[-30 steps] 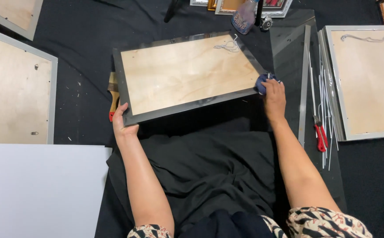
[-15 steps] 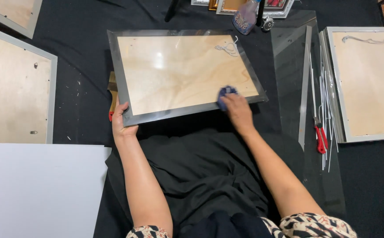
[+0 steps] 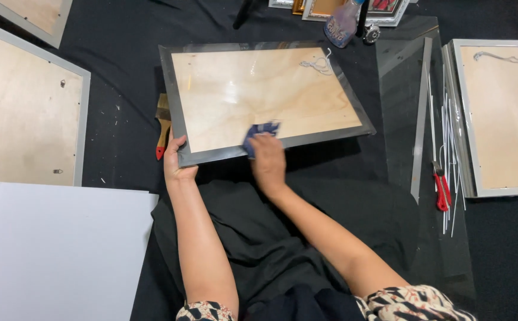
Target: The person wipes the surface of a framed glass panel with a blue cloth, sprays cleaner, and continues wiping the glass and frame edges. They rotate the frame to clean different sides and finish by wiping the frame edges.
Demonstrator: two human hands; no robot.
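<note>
A grey picture frame point(image 3: 179, 107) with a plywood back lies face down in front of me, a short cord point(image 3: 318, 63) at its far right. My left hand point(image 3: 174, 159) grips the frame's near left corner. My right hand point(image 3: 267, 156) presses a blue cloth point(image 3: 259, 132) against the frame's near edge, around the middle.
A red-handled brush point(image 3: 162, 126) lies just left of the frame. More frames lie at the left point(image 3: 21, 113) and right point(image 3: 497, 113). A white board point(image 3: 57, 249) sits near left. A glass sheet point(image 3: 402, 83), metal strips and a red cutter point(image 3: 441, 189) lie at right. A spray bottle point(image 3: 343, 22) stands at the back.
My right hand has slid the blue cloth leftward along the frame's near edge, from the right corner to the middle. My left hand has kept its hold on the left corner.
</note>
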